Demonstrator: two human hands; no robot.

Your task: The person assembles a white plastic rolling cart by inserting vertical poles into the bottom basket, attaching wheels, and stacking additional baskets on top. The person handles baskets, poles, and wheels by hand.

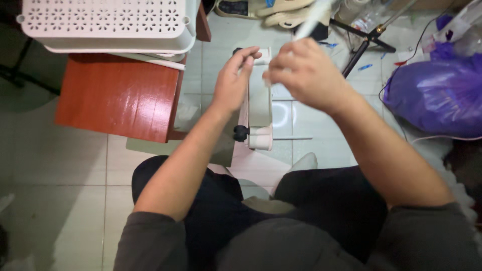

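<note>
Where tiles (150, 165) gleam, red table (118, 95).

Pale plastic part (260, 100) with black knobs, upright above floor

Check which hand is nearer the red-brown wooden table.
Left. The left hand is just right of the red-brown wooden table; the right hand is farther right, past the white plastic part.

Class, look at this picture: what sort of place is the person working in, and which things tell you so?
Probably a room at home used as a makeshift work spot: pale tiled floor, a white plastic basket on a small red table, and a full purple plastic bag on the floor.
</note>
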